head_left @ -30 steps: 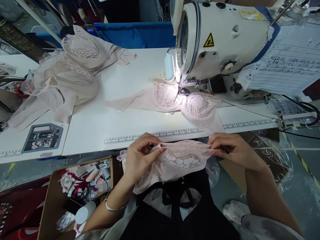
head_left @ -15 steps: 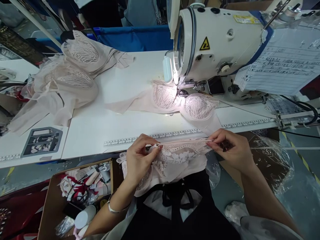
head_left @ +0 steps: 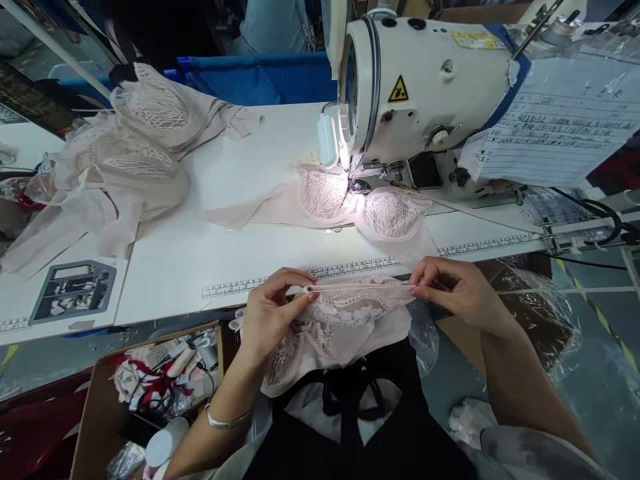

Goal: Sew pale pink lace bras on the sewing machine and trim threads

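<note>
Since the earlier frame the lace piece (head_left: 355, 310) is drawn straighter: left hand (head_left: 270, 317) and right hand (head_left: 457, 293) each pinch one end of its edge, over the lap beside the table (head_left: 200, 260), apparently aligning it; next move needs even tension.

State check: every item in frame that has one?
lace piece: stretched taut between both hands
left hand: pinching its left end
right hand: pinching its right end
bra: flat under the sewing machine head, lit
bra pile: heaped, untouched
cardboard box: open, cluttered
</note>
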The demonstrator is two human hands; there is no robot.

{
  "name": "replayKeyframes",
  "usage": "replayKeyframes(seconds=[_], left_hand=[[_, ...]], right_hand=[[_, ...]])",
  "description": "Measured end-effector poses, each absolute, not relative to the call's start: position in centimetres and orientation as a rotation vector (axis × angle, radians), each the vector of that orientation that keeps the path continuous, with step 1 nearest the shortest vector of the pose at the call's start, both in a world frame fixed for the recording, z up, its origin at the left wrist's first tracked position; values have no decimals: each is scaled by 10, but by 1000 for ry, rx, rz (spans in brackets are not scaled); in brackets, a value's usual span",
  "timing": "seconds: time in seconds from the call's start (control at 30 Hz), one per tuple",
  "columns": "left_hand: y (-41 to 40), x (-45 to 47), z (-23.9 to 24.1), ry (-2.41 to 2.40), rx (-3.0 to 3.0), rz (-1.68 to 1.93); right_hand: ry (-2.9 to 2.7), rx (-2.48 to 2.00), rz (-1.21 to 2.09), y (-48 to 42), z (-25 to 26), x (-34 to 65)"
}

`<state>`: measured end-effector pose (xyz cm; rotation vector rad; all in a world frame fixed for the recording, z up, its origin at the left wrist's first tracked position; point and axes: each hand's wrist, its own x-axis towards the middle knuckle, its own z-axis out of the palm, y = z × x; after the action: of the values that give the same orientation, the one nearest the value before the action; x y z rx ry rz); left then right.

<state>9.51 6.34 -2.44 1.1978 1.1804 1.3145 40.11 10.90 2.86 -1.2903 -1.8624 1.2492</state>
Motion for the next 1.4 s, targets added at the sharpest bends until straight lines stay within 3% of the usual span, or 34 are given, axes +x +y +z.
replayKeyframes(seconds=[0.7, 1.4], left_hand=[[63, 98, -30, 1240, 1238, 1427], [64, 103, -22, 1195, 1171, 1424]], right_hand=[[-1912, -1442, 916, 103, 21, 391], [-1968, -1230, 1080, 110, 35, 405]])
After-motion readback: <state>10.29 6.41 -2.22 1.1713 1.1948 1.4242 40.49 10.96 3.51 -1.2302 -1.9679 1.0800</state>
